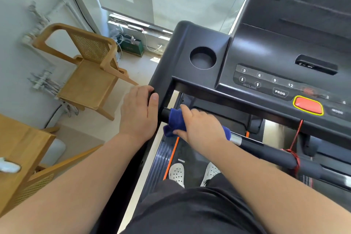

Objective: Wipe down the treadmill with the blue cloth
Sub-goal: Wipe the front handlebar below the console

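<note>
Your right hand is wrapped over the cloth, clamping it round the bar at the bar's left end, about 7 o'clock from the cup holder. Your left hand grips the post of the treadmill, at 9 o'clock of the cloth, thumb on the inner face.

The step in hand looks like wiping the bar. Squeeze so the cloth goes right round it, then slide towards 4 o'clock, twisting your wrist so the underside gets rubbed too. Go gently over the metal sensor just beyond your hand. Ease off before the red cord tied round the bar, since dragging it could tug whatever it clips to. Mind the red button at 2 o'clock of your hand. Let the left hand brace you.

The cloth is deep blue, soft and towel-like, bunched thick. A loose fold hangs under the bar at 7 o'clock of your hand, and a strip peeks out by your wrist. Bunched so, it offers little face; I judge it would wipe better refolded flat.
</note>
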